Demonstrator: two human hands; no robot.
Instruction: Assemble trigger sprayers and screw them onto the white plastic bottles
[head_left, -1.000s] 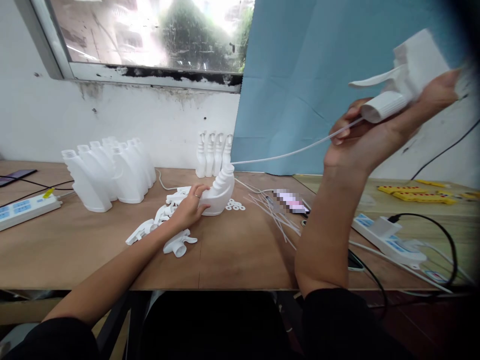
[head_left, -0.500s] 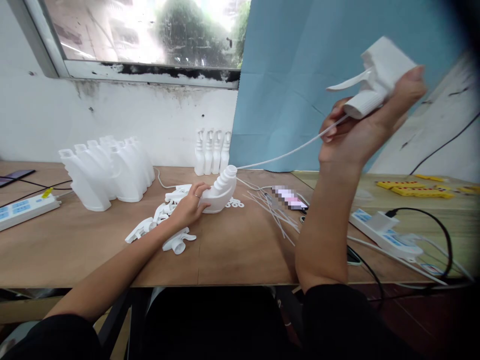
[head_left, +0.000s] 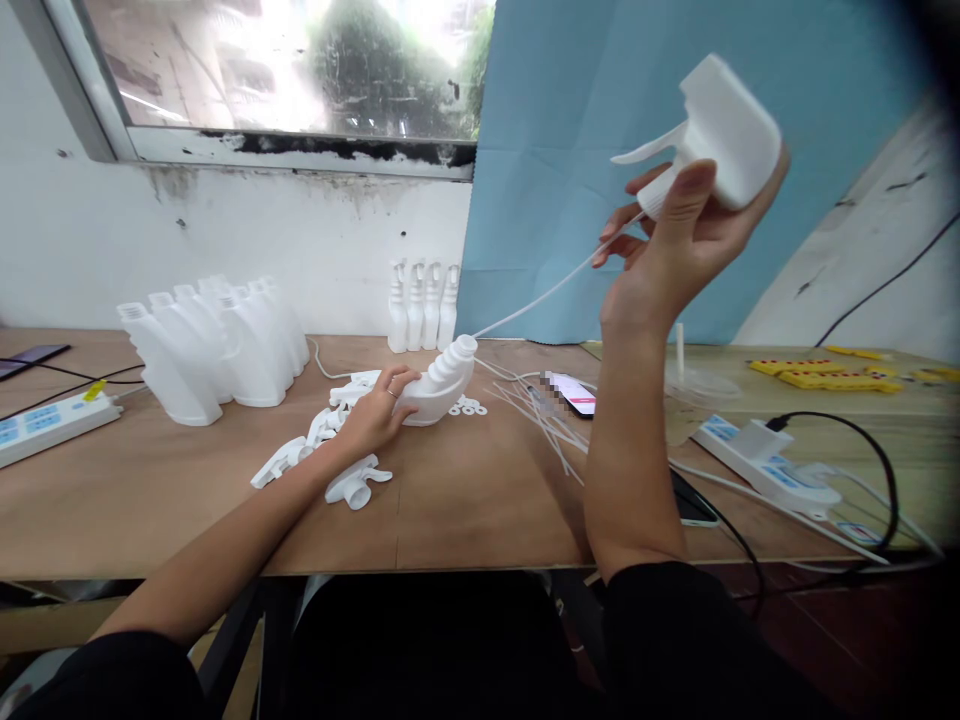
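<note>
On the wooden table (head_left: 465, 500) under a window, the left hand (head_left: 375, 415) grips an unlabelled white bottle (head_left: 439, 385) while the right hand (head_left: 675, 250) clasps a blank spray head (head_left: 720, 130).

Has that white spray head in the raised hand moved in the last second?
Yes. The spray head in the right hand has shifted left across the blue sheet, toward the window.

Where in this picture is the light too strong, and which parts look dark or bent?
Head view: the window is overexposed, washing out the outdoors; the top right corner is darkly vignetted; the wide lens bows the table edge; the spray head in the right hand stays fairly sharp.
</note>
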